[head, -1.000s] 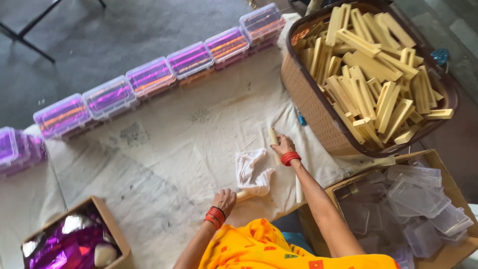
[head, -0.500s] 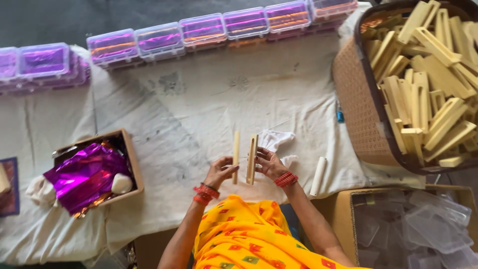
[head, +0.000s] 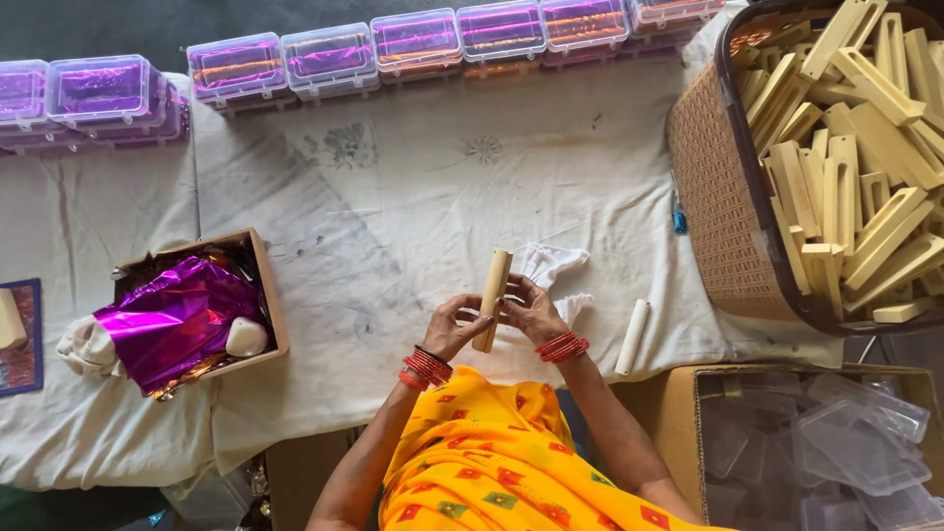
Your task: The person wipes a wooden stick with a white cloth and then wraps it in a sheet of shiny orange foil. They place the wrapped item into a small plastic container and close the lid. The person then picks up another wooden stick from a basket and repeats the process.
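Woven basket (head: 723, 226) holds pale wooden pieces (head: 855, 167); cardboard box (head: 270, 295) holds purple foil (head: 177, 315). Left hand (head: 454, 329) and right hand (head: 531, 310) both pinch one wooden stick (head: 493, 295) above the cloth-covered desk (head: 413, 197).

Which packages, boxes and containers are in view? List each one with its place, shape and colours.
Clear lidded boxes: a row along the cloth's far edge, rectangular, purple foil inside.
Cardboard box: left of the hands, open, crumpled purple foil inside.
Woven basket: far right, brown, full of pale wooden pieces.
Carton: lower right, brown, holding empty clear plastic boxes.
Wooden piece: pale, held between left hand and right hand.
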